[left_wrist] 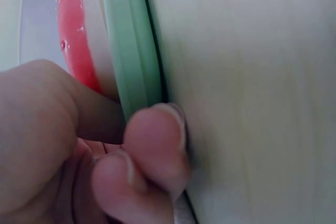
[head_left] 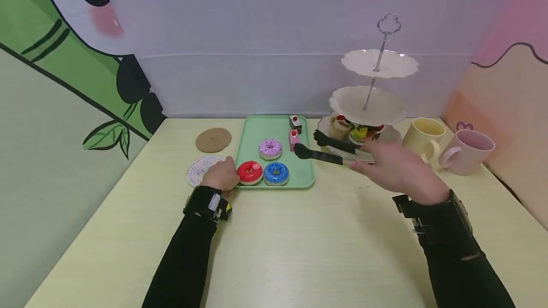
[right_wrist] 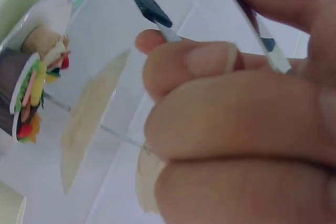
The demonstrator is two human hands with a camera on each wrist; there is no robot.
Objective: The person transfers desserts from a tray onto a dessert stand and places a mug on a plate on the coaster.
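The surface (head_left: pixel 299 241) is a pale yellow-green tabletop with a faint wood grain. Items resting directly on it:

1. A green tray (head_left: pixel 257 129), set at centre toward the back.
2. A round woven coaster (head_left: pixel 213 139), left of the tray and well clear of it.
3. A round speckled coaster (head_left: pixel 198 170), near the tray's front left corner.
4. A tiered cake stand (head_left: pixel 373 103), right of the tray.
5. A yellow mug (head_left: pixel 424 138) and a pink mug (head_left: pixel 470 152), side by side, right of the stand.
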